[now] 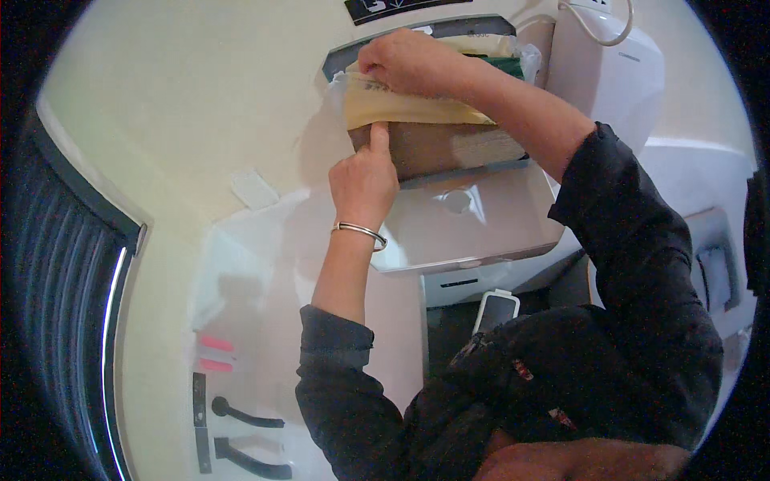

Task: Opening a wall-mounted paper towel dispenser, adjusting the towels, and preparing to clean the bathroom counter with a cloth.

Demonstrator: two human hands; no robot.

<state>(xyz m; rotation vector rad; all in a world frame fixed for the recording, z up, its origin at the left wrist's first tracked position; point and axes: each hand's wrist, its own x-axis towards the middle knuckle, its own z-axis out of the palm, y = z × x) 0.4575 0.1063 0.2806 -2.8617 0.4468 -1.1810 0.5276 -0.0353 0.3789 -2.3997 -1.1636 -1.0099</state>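
Note:
An open wall-mounted dispenser (421,180) holds a brown-looking stack of folded paper towels (421,147). A yellow wrapper (409,109), with some printing and a green part (506,66), covers the upper part of the stack. My right hand (415,66) grips the wrapper near its top left, its fingertips partly hidden. Below it, the extended index finger of my left hand (366,183) touches the stack at the wrapper's lower edge. The other left fingers are curled and the thumb is hidden. A metal bangle (360,229) circles my left wrist.
Under the stack juts a pale, box-like cover (469,234). A white wall unit (625,78) with a cable (625,30) hangs at the right. Black curved fittings (252,460) and pink pieces (216,344) are at lower left. A white-rimmed object (498,309) lies lower down.

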